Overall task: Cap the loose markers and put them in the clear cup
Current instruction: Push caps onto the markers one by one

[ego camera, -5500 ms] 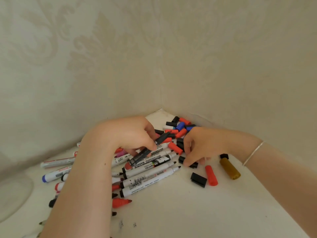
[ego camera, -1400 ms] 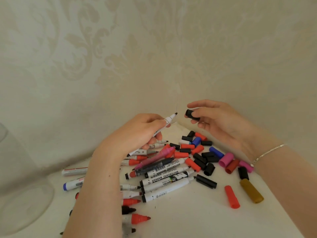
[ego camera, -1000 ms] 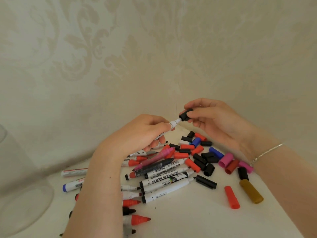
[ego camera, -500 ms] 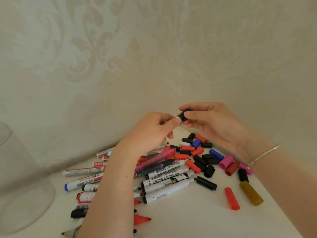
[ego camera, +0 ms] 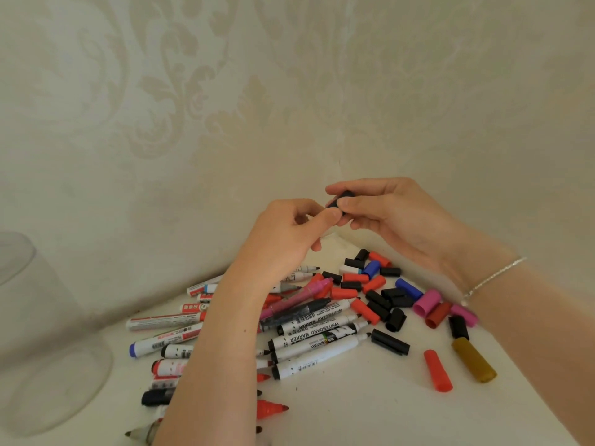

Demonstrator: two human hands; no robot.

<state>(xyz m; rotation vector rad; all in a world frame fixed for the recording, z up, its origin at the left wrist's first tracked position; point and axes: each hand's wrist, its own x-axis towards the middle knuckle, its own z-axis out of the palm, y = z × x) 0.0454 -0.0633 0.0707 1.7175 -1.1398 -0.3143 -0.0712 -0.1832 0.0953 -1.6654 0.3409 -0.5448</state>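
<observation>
Two bare hands raised above white bench (ego camera: 370,413): right hand (ego camera: 392,217) pinching small black cap (ego camera: 343,198), left hand (ego camera: 283,239) curled round marker mostly hidden, long axis unclear. Loose markers (ego camera: 315,346) lying flat, tips mostly rightward. Clear plastic cup (ego camera: 42,349) far left.

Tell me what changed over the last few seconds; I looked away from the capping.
The left hand lifted a marker from the pile, the right hand picked up a black cap, and the two came together; the cap now sits over the tip, almost hidden by the fingers. The clear cup and the loose caps stayed put.
</observation>
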